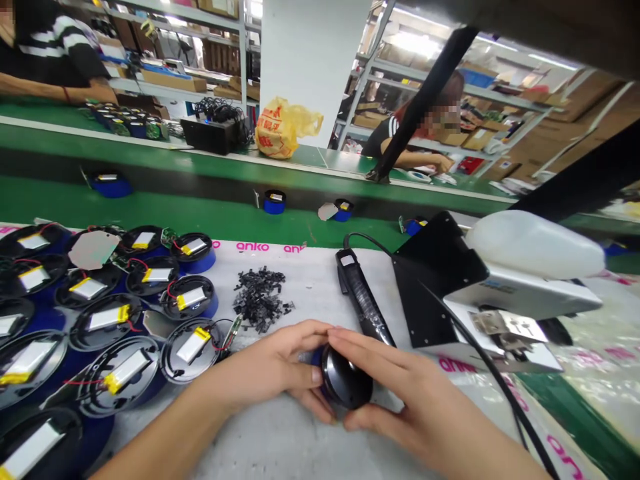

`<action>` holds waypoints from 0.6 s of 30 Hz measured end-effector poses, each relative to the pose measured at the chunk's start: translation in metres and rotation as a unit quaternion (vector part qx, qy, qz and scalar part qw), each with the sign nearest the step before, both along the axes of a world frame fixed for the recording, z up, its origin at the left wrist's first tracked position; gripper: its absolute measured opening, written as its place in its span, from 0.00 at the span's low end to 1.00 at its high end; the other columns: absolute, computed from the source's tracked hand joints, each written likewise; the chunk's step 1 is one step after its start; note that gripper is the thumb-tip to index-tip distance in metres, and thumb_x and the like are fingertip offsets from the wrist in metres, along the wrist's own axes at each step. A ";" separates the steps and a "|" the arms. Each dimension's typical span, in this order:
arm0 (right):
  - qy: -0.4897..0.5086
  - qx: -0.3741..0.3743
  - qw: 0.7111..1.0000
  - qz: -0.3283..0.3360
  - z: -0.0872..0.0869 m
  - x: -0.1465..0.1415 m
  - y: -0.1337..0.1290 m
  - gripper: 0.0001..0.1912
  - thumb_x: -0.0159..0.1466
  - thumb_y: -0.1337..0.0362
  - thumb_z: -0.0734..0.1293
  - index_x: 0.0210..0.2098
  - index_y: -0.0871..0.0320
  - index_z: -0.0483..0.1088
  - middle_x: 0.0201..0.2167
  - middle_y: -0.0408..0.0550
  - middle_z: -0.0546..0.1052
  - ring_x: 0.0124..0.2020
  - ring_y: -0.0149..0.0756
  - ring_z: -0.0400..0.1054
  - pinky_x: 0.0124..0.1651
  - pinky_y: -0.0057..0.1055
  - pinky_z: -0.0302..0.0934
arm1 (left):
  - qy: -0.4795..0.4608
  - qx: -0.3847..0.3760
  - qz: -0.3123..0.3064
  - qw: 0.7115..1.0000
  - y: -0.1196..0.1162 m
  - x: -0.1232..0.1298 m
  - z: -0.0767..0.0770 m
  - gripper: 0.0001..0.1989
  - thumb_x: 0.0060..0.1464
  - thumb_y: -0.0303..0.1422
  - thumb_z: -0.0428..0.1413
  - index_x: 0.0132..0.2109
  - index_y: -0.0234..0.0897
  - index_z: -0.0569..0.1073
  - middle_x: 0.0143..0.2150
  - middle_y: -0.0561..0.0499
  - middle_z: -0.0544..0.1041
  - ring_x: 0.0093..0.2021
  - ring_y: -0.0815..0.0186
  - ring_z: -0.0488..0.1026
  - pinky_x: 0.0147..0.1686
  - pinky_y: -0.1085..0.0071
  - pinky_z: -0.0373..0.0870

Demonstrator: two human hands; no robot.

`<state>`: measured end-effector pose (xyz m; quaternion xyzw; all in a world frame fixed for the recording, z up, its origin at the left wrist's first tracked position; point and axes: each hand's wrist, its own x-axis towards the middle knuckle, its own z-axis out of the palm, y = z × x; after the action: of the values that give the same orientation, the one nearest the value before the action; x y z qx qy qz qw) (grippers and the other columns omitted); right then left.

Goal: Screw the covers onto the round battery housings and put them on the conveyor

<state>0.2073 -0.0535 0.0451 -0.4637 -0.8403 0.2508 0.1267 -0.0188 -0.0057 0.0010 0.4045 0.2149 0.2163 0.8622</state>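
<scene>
Between my two hands, low in the middle of the head view, is a round device with a glossy black face (347, 377) and a blue side. My left hand (285, 373) wraps round its left side, the thumb on the blue edge. My right hand (400, 387) holds it from the right, fingers across the top and thumb below. Just behind the device lies a black electric screwdriver (361, 293) with a cable. A pile of small black parts (261, 298) sits behind my left hand.
Many blue cups with batteries (191, 345) crowd the left. At right stand a black plate (433, 287) and a metal machine (525, 293). More blue devices (275, 202) sit on the green belt (220, 210). Beyond are a yellow bag (280, 130) and two people.
</scene>
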 end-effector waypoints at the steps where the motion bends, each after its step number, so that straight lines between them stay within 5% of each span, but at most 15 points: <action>1: -0.008 0.003 1.000 0.003 0.000 0.000 0.001 0.39 0.60 0.63 0.75 0.67 0.46 0.60 0.67 0.46 0.66 0.64 0.40 0.65 0.65 0.34 0.59 | -0.006 -0.009 0.002 1.000 0.000 0.000 -0.001 0.23 0.55 0.27 0.63 0.58 0.41 0.72 0.59 0.42 0.73 0.33 0.65 0.83 0.38 0.67 0.80; 14: -0.072 0.051 0.995 0.050 0.011 -0.009 0.004 0.36 0.57 0.71 0.76 0.63 0.59 0.66 0.63 0.55 0.70 0.58 0.45 0.71 0.60 0.35 0.66 | 0.006 -0.025 0.005 1.000 0.002 0.003 0.005 0.28 0.48 0.20 0.61 0.57 0.40 0.74 0.56 0.44 0.76 0.32 0.65 0.83 0.38 0.66 0.80; 18: -0.097 0.085 0.990 0.050 0.012 -0.013 0.005 0.33 0.55 0.64 0.78 0.59 0.59 0.72 0.59 0.57 0.74 0.61 0.57 0.66 0.61 0.52 0.66 | 0.055 0.015 -0.007 0.998 -0.006 0.005 0.015 0.35 0.47 0.21 0.60 0.63 0.41 0.68 0.53 0.44 0.78 0.34 0.64 0.82 0.40 0.65 0.79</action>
<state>0.1948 -0.0484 0.0572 -0.4307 -0.8890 0.1382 0.0713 -0.0142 -0.0120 0.0159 0.4305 0.2559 0.1910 0.8442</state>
